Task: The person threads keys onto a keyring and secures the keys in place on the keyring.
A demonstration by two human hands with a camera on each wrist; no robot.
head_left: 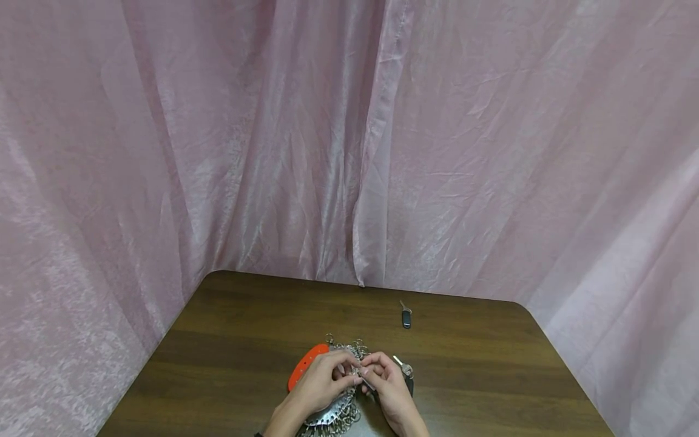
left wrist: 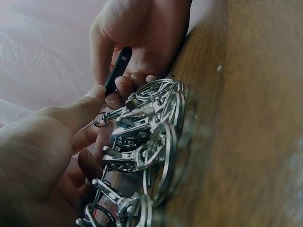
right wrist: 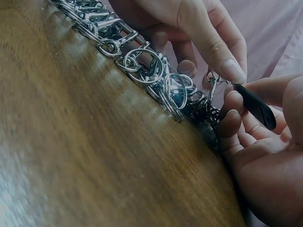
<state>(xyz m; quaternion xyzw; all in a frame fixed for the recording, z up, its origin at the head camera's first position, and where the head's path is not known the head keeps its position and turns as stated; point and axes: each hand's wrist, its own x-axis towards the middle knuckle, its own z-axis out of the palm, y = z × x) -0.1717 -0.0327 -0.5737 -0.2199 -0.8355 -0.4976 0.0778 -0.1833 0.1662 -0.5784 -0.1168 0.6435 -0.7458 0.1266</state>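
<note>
My left hand (head_left: 323, 379) and right hand (head_left: 389, 388) meet over a round metal key holder with an orange handle (head_left: 307, 366). Snap clips with split rings (right wrist: 142, 66) hang all round its rim. In the right wrist view, the left thumb and fingers pinch at a small metal snap clip (right wrist: 212, 87) on that rim. A slim black key fob (right wrist: 256, 108) is held between the right thumb and fingers, its narrow end up against the left thumb. Whether fob and clip are linked is hidden by the fingertips.
Beside the right hand lies a key (head_left: 403, 365) with a dark fob, partly covered by the hand. Farther back on the brown wooden table (head_left: 246, 321) is another key with a black fob (head_left: 406, 319). Pink curtains (head_left: 306, 152) hang behind the table.
</note>
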